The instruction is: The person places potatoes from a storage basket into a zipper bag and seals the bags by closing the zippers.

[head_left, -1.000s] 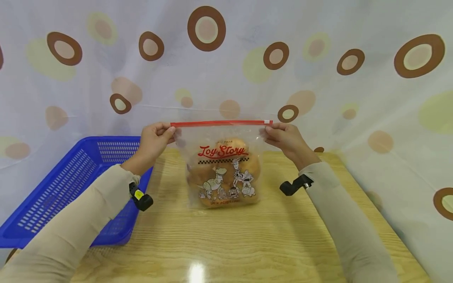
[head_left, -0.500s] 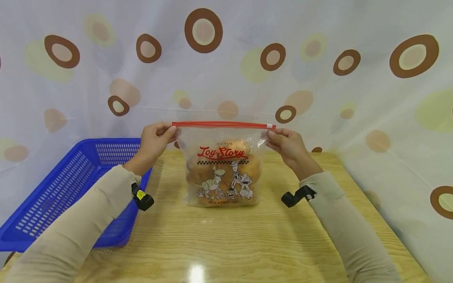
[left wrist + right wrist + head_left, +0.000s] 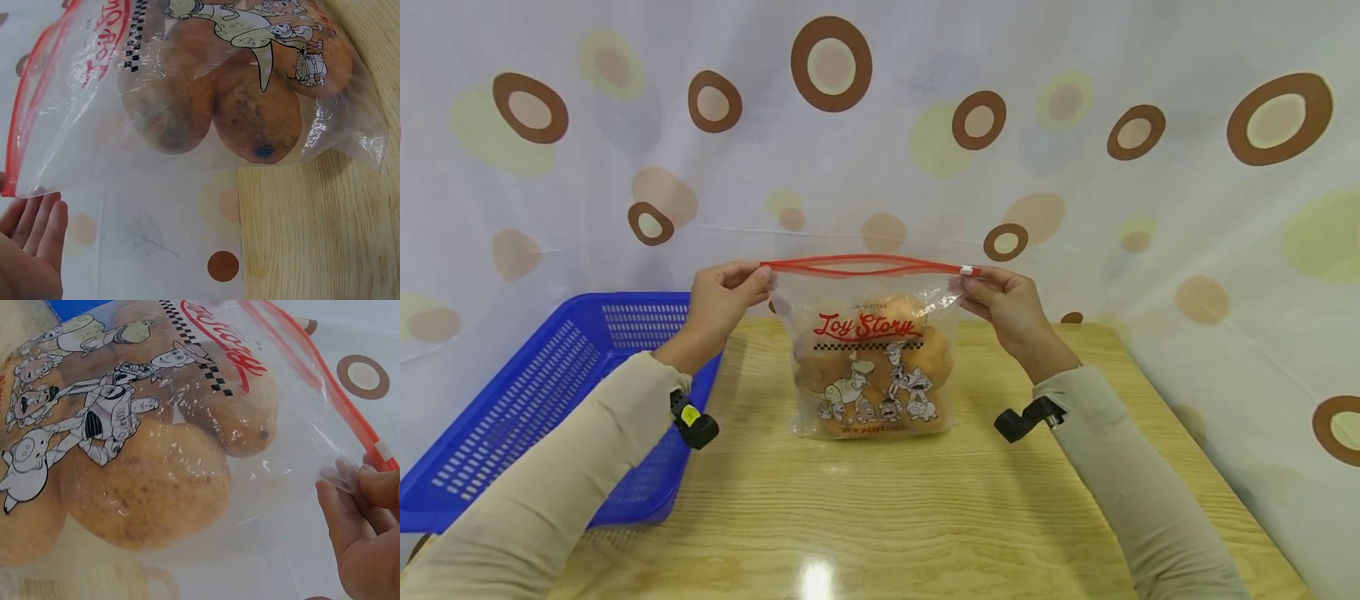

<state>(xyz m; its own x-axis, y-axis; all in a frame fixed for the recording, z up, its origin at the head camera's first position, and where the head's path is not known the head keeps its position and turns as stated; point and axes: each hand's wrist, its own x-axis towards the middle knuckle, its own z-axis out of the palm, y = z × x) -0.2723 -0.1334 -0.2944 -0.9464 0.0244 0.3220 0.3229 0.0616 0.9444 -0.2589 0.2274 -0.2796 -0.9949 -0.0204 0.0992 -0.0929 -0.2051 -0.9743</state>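
Observation:
A clear slider zip bag [image 3: 790,375] with Toy Story print and a red zip stands upright on the wooden table, held by its top corners. Inside are several round, speckled tan-brown potatoes [image 3: 150,487], pressed against the plastic; one potato [image 3: 259,119] carries a small blue mark. My left hand [image 3: 718,304] pinches the left top corner between thumb and fingers. The right corner is pinched by my right hand [image 3: 1011,308], close beside the white slider [image 3: 967,270]. Between the hands the two red zip edges [image 3: 857,272] part in a narrow gap.
A blue plastic basket [image 3: 643,298] with slotted walls stands at the left of the table [image 3: 850,508], partly behind my left forearm. Behind the table hangs a white curtain [image 3: 895,50] with brown and yellow circles. Each wrist wears a black camera mount [image 3: 1028,418].
The red zip edges, together one second ago, now stand apart in the middle. Both hands keep their grip on the corners and have moved only slightly.

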